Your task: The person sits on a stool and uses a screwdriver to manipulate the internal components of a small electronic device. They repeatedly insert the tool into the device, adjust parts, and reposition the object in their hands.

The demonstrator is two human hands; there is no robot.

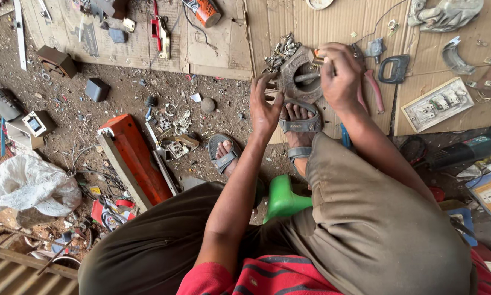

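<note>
I sit on a green stool (282, 199) over a cardboard sheet (333, 27) on dirt ground. A round grey metal motor part (299, 72) lies on the cardboard just past my sandalled right foot (301, 121). My left hand (264, 106) rests against the part's left edge, fingers curled around its rim. My right hand (339, 74) is closed on a small orange-handled tool (315, 57) at the part's top right. A pile of small screws and bolts (282, 50) sits at the part's upper left.
Red-handled pliers (372, 87) and a black handle piece (394, 68) lie right of the part. A white switch plate (438, 104) is farther right. An orange metal case (136, 155), a white sack (29, 186) and scattered scrap cover the ground on the left.
</note>
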